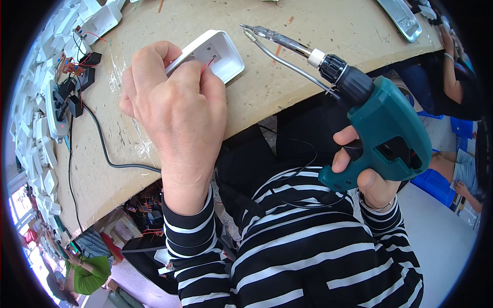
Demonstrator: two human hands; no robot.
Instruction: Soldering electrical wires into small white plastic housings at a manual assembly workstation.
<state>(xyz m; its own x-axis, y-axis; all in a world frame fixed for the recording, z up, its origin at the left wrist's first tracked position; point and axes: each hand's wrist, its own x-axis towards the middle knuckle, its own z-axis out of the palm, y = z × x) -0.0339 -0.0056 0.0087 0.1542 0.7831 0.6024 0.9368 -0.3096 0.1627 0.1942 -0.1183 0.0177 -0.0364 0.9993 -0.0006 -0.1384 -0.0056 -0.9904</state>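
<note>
My left hand (177, 108) is closed at a small white plastic housing (232, 59) tilted up on the table. Some fingers curl over its left rim. A short red wire (207, 65) sticks out between the thumb and forefinger; their tips are partly hidden by the hand. My right hand (374, 184) grips the handle of a green soldering gun (398, 115) in front of my body. Its metal tip (257, 31) and curved solder feed tube (287, 62) point left, to the right of the housing and apart from it.
White housings (38, 123) are heaped along the left. A power strip (55, 113) with black plugs and a black cord (105, 151) lies on the worn tabletop (267, 95). A metal tray (403, 25) sits far right. Wired parts (146, 208) fill a container below. Other people are at both sides.
</note>
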